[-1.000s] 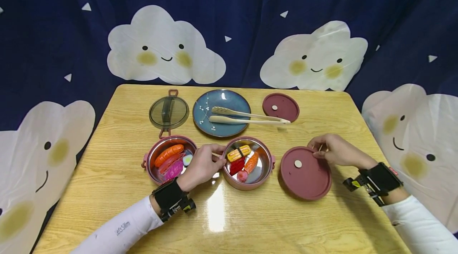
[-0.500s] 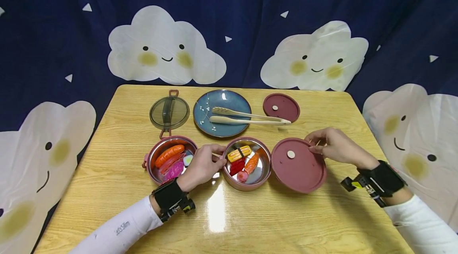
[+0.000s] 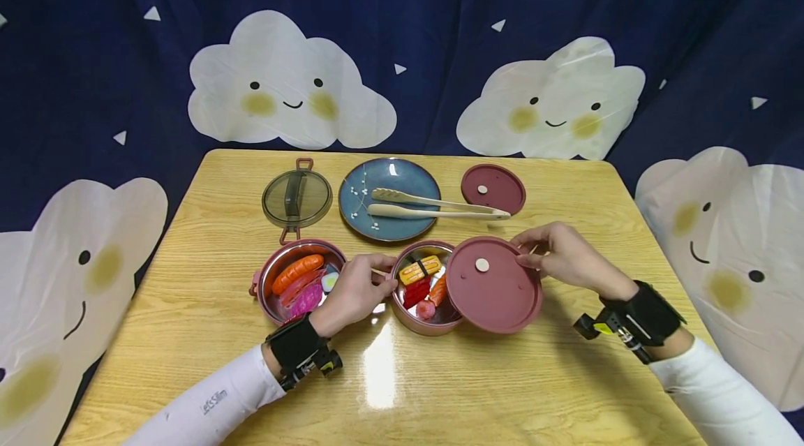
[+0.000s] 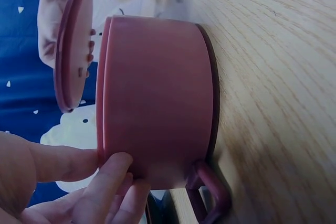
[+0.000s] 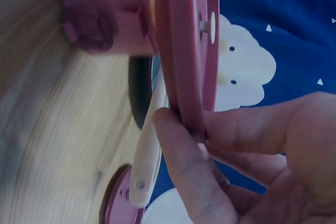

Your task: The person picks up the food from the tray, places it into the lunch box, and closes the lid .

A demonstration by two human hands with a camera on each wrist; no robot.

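Observation:
My right hand [image 3: 568,259] pinches a dusty-red round lid [image 3: 493,285] by its right edge, thumb below and fingers above in the right wrist view. The lid hangs tilted over the right part of a pink round lunch bowl [image 3: 427,327] with a steel inside. Within that bowl lie a yellow toy sushi [image 3: 419,269], a dark red piece [image 3: 416,292], an orange toy shrimp [image 3: 437,290] and a pink round piece [image 3: 425,310]. My left hand [image 3: 354,289] holds the bowl's left side, fingertips at rim and outer wall [image 4: 157,103].
Left of my left hand stands another pink bowl [image 3: 256,285] with a toy sausage [image 3: 298,273] and other toy food. Behind are a clear-topped lid [image 3: 310,202], a blue plate [image 3: 392,174] bearing beige tongs [image 3: 440,214], and a smaller red lid [image 3: 496,181].
The red lid in my right hand has moved left, from beside the middle bowl to partly above it, now covering its right part. My left hand has stayed in place.

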